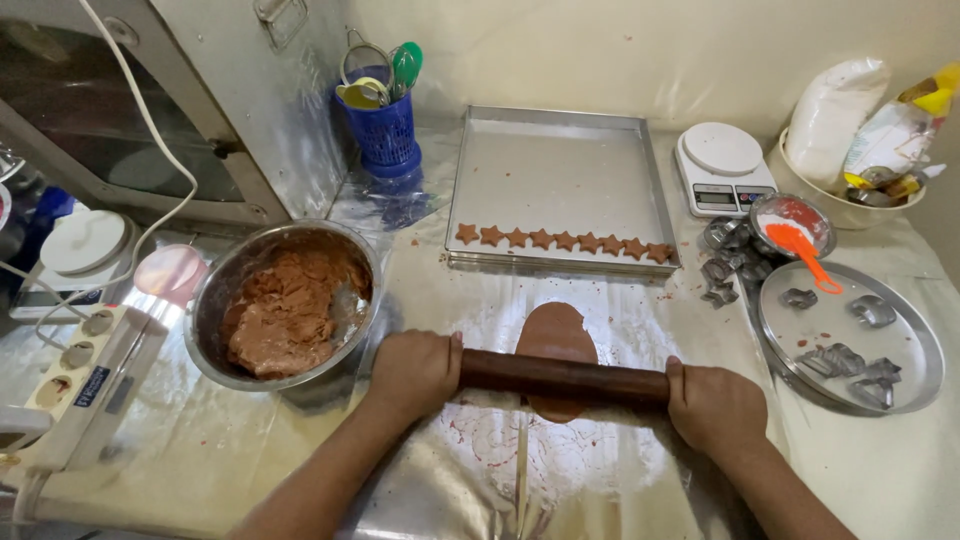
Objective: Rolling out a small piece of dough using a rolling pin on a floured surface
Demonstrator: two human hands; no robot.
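Dough (556,333), brown and rolled into a flat oval, lies on the foil-covered worktop (440,470) just below the middle of the frame, and a dark wooden rolling pin (563,377) sits crosswise on its lower half. The left hand (414,372) is closed over the pin's left end, fingers curled tight round the handle; the right hand (713,405) grips the right end the same way, knuckles up. Both forearms come in from the bottom edge.

Left of the hands, a steel mixing bowl (212,300) holds a rough lump of the same brown dough. Above the oval, a shallow metal baking tray (560,170) carries one row of star-shaped biscuits (565,241) along its near edge, the stars almost touching. In the upper middle, a blue perforated holder (385,130) stands with utensils in it, beside a metal oven (170,110) that fills the upper left.

At the right, a round metal plate (905,385) bears several metal cookie cutters (850,360), and more cutters are heaped just beyond its upper-left rim. A small bowl of white powder (795,222) with an orange spoon (808,255) rests at the plate's top edge. A white kitchen scale (722,168) sits right of the tray, and further right a pale bowl (850,205) is stuffed with bags. A white power strip (85,365) lies at the far left.
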